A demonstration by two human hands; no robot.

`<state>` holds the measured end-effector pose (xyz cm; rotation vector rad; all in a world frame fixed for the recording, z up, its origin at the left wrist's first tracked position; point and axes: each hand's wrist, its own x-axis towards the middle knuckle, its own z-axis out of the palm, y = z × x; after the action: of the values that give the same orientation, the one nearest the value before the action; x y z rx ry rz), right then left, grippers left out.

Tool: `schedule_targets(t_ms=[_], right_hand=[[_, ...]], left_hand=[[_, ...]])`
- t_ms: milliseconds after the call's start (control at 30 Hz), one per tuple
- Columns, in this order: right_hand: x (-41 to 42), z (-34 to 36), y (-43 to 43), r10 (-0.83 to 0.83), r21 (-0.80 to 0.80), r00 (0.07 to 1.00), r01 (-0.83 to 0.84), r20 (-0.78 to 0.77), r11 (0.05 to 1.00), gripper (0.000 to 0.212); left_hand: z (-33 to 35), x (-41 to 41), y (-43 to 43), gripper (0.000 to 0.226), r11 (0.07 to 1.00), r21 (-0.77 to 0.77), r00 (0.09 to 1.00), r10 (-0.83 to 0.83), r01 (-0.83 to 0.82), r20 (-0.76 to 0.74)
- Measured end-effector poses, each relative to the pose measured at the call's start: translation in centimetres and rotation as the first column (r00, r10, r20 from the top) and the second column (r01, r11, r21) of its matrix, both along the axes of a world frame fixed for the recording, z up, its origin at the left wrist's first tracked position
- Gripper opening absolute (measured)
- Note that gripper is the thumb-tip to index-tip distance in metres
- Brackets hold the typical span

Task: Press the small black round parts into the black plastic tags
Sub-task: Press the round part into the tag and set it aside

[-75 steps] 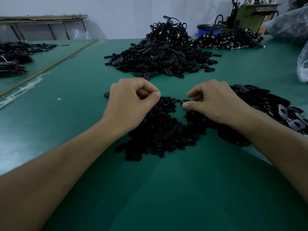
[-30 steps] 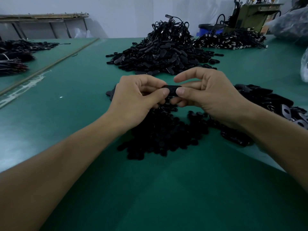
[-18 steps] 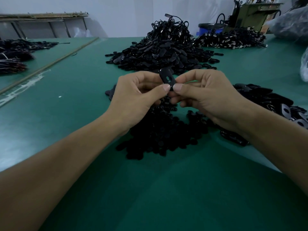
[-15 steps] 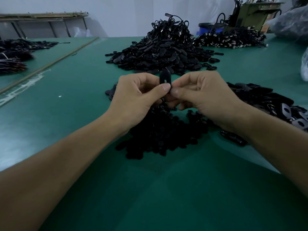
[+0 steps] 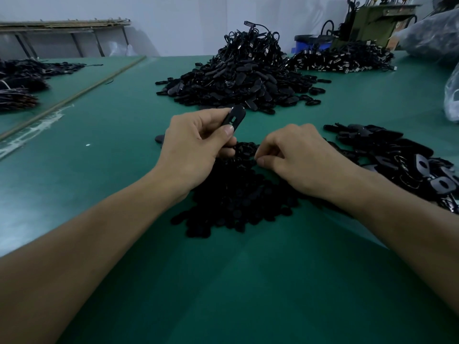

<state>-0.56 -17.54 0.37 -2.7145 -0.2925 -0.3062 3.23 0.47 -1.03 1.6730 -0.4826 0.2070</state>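
No writing, number, brand or sign legible anywhere. Plain black with no readable mark: the tag point(image 5: 234, 117) pinched in the left hand point(image 5: 196, 147), the round parts point(image 5: 236, 194) under both hands, the big heap point(image 5: 238, 80) beyond the hands, the flat heap point(image 5: 387, 150) just right of the right hand point(image 5: 298, 155). Too far and dim to read: the green machine point(image 5: 372, 23) far beyond the right hand.

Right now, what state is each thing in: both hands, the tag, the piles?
Tag: raised, tilted, slot showing.
Left hand: grips the tag.
Round parts pile: loose on the table.
Right hand: fingers curled down into that pile; grip cannot be told.
Tags pile: spread loose at right.
Far heap: heaped high.
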Motion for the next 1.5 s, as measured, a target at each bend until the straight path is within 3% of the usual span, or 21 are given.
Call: schedule_targets(t_ms=[233,400,533,667,800,1133,1500], right_hand=[[0.0,0.4,-0.4,-0.032,0.072,0.991,0.022,0.129,0.997,0.021],[0.0,0.5,-0.9,-0.009,0.071,0.999,0.006,0.045,0.997,0.021],[0.0,0.4,-0.9,0.03,0.242,0.999,-0.038,0.037,0.969,0.018],[-0.2,0.7,-0.6,0.074,0.466,0.991,-0.116,0.107,0.877,0.017],[-0.4,0.9,0.0,0.061,0.527,0.982,-0.148,0.179,0.837,0.016],[-0.9,0.9,0.5,0.013,0.44,0.976,-0.11,0.218,0.891,0.028],[-1.2,1.1,0.8,-0.034,0.381,0.98,-0.044,0.196,0.924,0.033]], left_hand=[[0.1,0.1,0.2,0.019,0.996,0.064,0.998,0.057,-0.057,-0.004],[0.1,0.0,0.2,0.017,0.991,0.092,0.995,0.099,-0.101,0.028],[0.0,0.1,0.3,0.019,0.991,0.089,0.995,0.099,-0.1,0.01],[0.1,0.1,0.3,0.019,0.995,0.072,0.997,0.076,-0.075,-0.01],[0.2,-0.3,0.1,0.02,0.998,0.054,1.0,0.016,-0.016,0.005],[0.5,-0.9,-0.4,0.026,0.998,0.059,0.999,-0.012,0.01,0.036],[0.6,-1.6,-0.6,0.033,0.979,0.202,0.989,-0.022,-0.008,0.147]])
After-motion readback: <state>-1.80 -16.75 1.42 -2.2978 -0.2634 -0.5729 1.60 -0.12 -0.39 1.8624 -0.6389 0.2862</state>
